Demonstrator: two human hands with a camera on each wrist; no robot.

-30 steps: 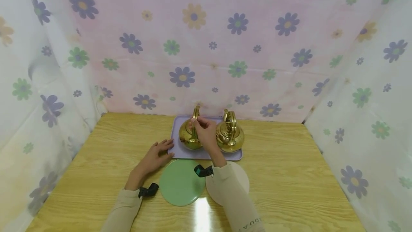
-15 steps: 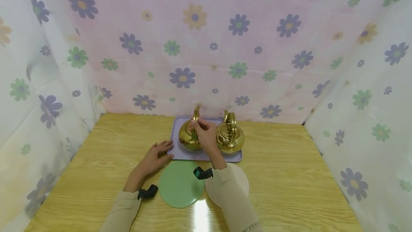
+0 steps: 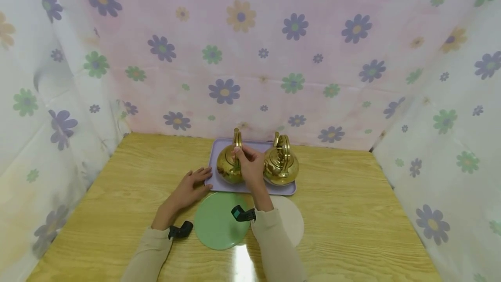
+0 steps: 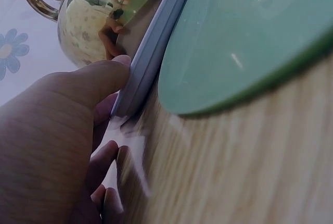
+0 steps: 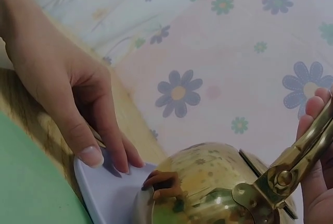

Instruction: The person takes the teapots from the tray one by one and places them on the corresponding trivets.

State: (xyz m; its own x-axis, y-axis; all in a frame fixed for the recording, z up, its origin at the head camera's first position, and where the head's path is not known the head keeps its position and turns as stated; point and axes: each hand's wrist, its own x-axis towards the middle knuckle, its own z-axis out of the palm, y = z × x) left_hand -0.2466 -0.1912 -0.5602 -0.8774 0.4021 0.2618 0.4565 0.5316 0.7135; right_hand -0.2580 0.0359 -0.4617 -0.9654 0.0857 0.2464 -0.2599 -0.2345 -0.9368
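Gripping one gold kettle's handle (image 5: 306, 153), right hand (image 3: 253, 166) nearly closed.

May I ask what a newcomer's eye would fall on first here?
Probably the two shiny, round, gold-coloured metal kettles side by side on the rectangular lilac tray, the right hand holding the left one's handle. Then perhaps the flat, round green disc before the tray.

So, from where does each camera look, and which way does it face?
Head: on the head, facing forward and down at two gold kettles on a purple tray; left hand, right hand and sleeves show.
Left wrist: on that wrist, facing the tray's edge and green disc; left hand shows.
Right wrist: on that wrist, facing one kettle; both hands show.
Both wrist views share tray, disc and left hand.
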